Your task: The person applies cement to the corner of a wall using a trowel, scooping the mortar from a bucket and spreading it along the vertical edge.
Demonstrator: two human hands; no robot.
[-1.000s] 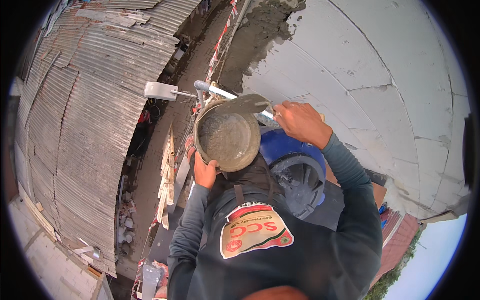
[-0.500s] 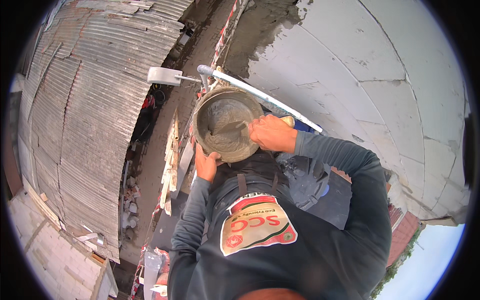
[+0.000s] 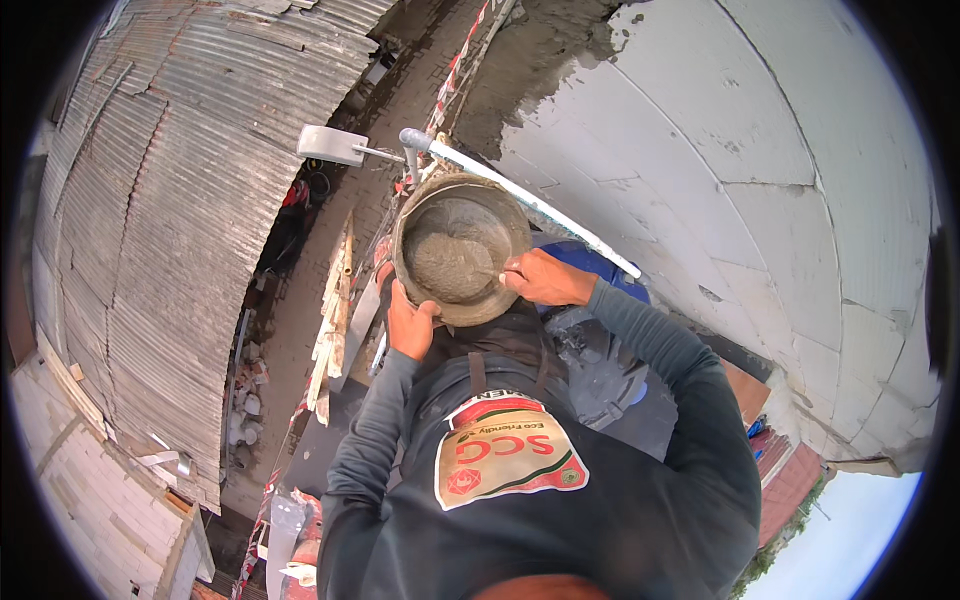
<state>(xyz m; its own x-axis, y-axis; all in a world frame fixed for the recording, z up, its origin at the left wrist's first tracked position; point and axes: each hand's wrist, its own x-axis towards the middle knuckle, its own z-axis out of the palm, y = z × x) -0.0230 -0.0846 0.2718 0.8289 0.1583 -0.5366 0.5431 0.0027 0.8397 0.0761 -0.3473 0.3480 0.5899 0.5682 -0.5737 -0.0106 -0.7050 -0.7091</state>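
Grey mortar (image 3: 446,262) sits in the bucket (image 3: 478,312), upper centre of the head view. My left grip (image 3: 411,325) holds the bucket, thumb over the rim; my right grip (image 3: 548,277) is closed, apparently on the trowel, whose blade I can't make out. I'd brace the bucket firmly and sweep low and smoothly. Half a second ago the blade showed plainly; now mounded mortar lies there.
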